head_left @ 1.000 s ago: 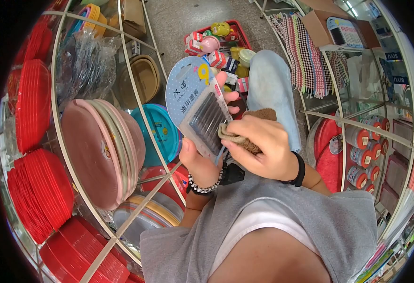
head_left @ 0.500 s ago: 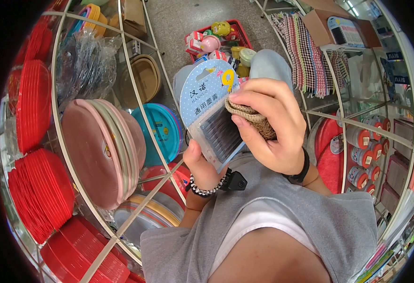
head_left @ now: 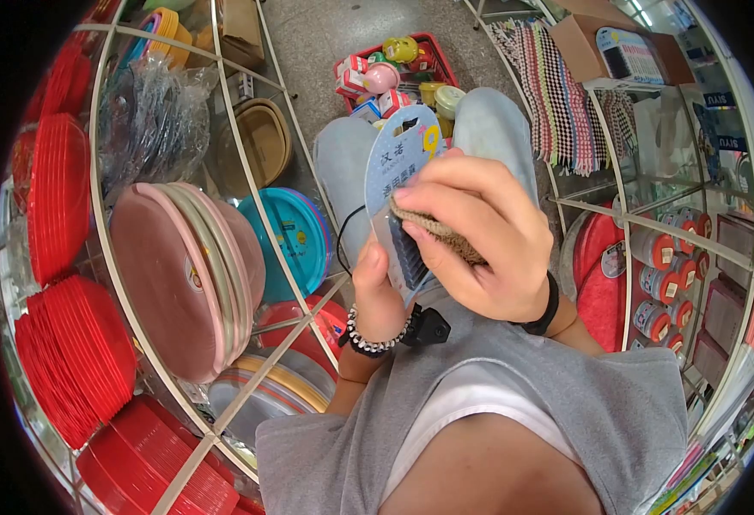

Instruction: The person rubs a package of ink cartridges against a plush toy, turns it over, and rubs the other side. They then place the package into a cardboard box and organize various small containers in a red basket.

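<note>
My left hand [head_left: 377,296] grips a blister pack of ink cartridges [head_left: 394,167] by its lower end, the thumb along its left edge and the other fingers hidden behind. The pack has a blue dotted card with Chinese print, a yellow 9 and a hanging slot; dark cartridges show through the clear plastic. It is tilted, its front turned partly to the right. Between the thumb and fingers of my right hand [head_left: 489,236] is a folded brown cloth [head_left: 446,236], pressed against the front of the pack.
A red basket [head_left: 446,64] of small boxes and toy-like goods stands on the floor beyond my knees. Shelves on the left hold pink basins [head_left: 167,283], teal basins [head_left: 287,240] and red basins [head_left: 76,352]. Checked cloths [head_left: 557,99] and lidded jars [head_left: 652,249] line the right shelves.
The pack has turned, so its front shows more edge-on, and its top has shifted right. My right hand has moved slightly left and down with the cloth across the pack.
</note>
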Motion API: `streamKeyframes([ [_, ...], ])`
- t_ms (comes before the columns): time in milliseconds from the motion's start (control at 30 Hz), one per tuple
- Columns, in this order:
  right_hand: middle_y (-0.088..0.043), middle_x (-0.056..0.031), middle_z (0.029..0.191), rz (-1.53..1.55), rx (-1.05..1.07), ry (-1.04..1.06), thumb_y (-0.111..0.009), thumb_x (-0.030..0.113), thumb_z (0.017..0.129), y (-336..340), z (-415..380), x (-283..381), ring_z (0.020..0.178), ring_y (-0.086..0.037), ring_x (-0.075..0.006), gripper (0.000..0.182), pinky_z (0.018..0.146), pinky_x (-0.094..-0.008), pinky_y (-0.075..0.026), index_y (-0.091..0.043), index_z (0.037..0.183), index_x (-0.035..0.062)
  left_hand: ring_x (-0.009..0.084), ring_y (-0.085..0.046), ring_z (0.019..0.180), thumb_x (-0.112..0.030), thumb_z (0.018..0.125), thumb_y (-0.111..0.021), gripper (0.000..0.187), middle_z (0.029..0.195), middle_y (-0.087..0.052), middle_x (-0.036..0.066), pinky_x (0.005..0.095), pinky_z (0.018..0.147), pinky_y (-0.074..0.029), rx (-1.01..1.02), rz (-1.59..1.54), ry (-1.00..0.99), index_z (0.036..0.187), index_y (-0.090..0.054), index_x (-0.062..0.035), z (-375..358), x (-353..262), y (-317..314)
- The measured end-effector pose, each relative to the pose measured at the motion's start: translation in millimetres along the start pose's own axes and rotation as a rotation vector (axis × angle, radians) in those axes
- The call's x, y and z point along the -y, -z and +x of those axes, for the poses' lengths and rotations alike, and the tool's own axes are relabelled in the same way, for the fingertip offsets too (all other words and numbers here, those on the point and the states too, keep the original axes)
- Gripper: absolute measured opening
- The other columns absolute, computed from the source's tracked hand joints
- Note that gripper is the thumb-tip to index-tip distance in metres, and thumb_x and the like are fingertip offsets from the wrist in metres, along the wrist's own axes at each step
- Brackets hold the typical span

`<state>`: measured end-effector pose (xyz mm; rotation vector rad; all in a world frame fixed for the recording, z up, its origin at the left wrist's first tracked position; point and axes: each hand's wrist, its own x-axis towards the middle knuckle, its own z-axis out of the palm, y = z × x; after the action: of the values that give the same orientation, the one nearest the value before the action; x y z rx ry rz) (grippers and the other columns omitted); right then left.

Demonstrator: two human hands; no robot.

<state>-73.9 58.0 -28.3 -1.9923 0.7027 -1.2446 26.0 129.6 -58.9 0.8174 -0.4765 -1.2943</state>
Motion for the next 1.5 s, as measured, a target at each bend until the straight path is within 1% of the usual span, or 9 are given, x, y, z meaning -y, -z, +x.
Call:
streamKeyframes([
  [267,-0.057,-0.0079,0.083,-0.058,0.027,0.168,-0.064,-0.001,0.055,-8,-4,-4,0.065,-0.057,-0.0199,0.029,0.057,-0.0262,-0.046,-0.062,0.084,0.0036,0.0274,-0.048,0.103,-0.044,0.083,-0.031,0.058,0.117,-0.045,0.019,0.0361,0.088,-0.037,-0.024,0.229,0.098,0.117,-0.038,0.0020,4,6,16],
  [333,-0.057,-0.0068,0.082,-0.030,-0.029,0.222,-0.064,0.000,0.054,-10,-3,-9,0.061,-0.056,-0.0189,0.030,0.051,-0.0259,-0.045,-0.062,0.084,0.0048,0.0199,-0.040,0.112,-0.045,0.083,-0.033,0.062,0.120,-0.043,0.013,0.0305,0.094,-0.029,0.035,0.222,0.084,0.122,-0.034,0.0030,4,5,16],
  [467,-0.056,-0.0068,0.082,-0.038,-0.122,0.179,-0.065,0.000,0.057,-10,-1,-14,0.063,-0.057,-0.0185,0.028,0.052,-0.0260,-0.045,-0.062,0.084,0.0050,0.0193,-0.040,0.112,-0.042,0.084,-0.030,0.059,0.118,-0.044,0.013,0.0303,0.095,-0.028,0.027,0.169,0.057,0.121,-0.037,0.0031,-1,-2,-1],
  [667,-0.055,-0.0063,0.085,-0.028,0.012,0.193,-0.066,-0.002,0.057,-7,-5,-8,0.062,-0.056,-0.0179,0.030,0.053,-0.0252,-0.045,-0.062,0.086,0.0057,0.0188,-0.041,0.110,-0.041,0.085,-0.031,0.055,0.116,-0.045,0.013,0.0297,0.094,-0.028,-0.007,0.211,0.133,0.118,-0.039,0.0030,-4,2,13],
  [767,-0.055,-0.0062,0.085,-0.035,-0.015,0.194,-0.067,-0.001,0.057,-6,-3,-9,0.061,-0.056,-0.0168,0.029,0.052,-0.0246,-0.045,-0.063,0.085,0.0056,0.0217,-0.048,0.103,-0.037,0.085,-0.032,0.048,0.111,-0.049,0.013,0.0331,0.086,-0.039,-0.018,0.269,0.013,0.113,-0.041,0.0011,-4,0,4],
  [867,-0.055,-0.0058,0.085,-0.040,-0.036,0.191,-0.067,0.000,0.056,-7,-5,-8,0.060,-0.055,-0.0157,0.029,0.051,-0.0242,-0.045,-0.063,0.084,0.0058,0.0181,-0.041,0.109,-0.038,0.086,-0.028,0.052,0.114,-0.046,0.010,0.0289,0.093,-0.029,0.028,0.266,0.037,0.116,-0.040,0.0030,-7,1,11],
  [1000,-0.054,-0.0057,0.085,-0.050,0.007,0.213,-0.067,-0.001,0.056,-5,-4,-8,0.059,-0.054,-0.0153,0.030,0.051,-0.0243,-0.044,-0.062,0.084,0.0058,0.0179,-0.042,0.108,-0.038,0.086,-0.029,0.052,0.114,-0.046,0.010,0.0293,0.093,-0.029,-0.020,0.235,0.138,0.116,-0.040,0.0028,-5,-3,8],
  [1267,-0.053,-0.0059,0.085,-0.021,-0.001,0.197,-0.066,-0.002,0.056,-4,-7,-7,0.060,-0.054,-0.0165,0.029,0.052,-0.0244,-0.045,-0.062,0.085,0.0054,0.0216,-0.048,0.102,-0.038,0.084,-0.034,0.049,0.111,-0.049,0.012,0.0336,0.086,-0.039,-0.049,0.225,0.051,0.114,-0.041,0.0005,-6,1,7],
  [1500,-0.052,-0.0124,0.088,0.069,0.014,0.051,-0.062,-0.004,0.062,3,-9,-6,0.069,-0.055,-0.0183,0.025,0.060,-0.0254,-0.045,-0.061,0.087,-0.0008,0.0223,-0.050,0.099,-0.041,0.081,-0.039,0.053,0.108,-0.050,0.012,0.0339,0.085,-0.040,-0.041,0.096,0.052,0.115,-0.041,0.0004,-4,1,-3],
])
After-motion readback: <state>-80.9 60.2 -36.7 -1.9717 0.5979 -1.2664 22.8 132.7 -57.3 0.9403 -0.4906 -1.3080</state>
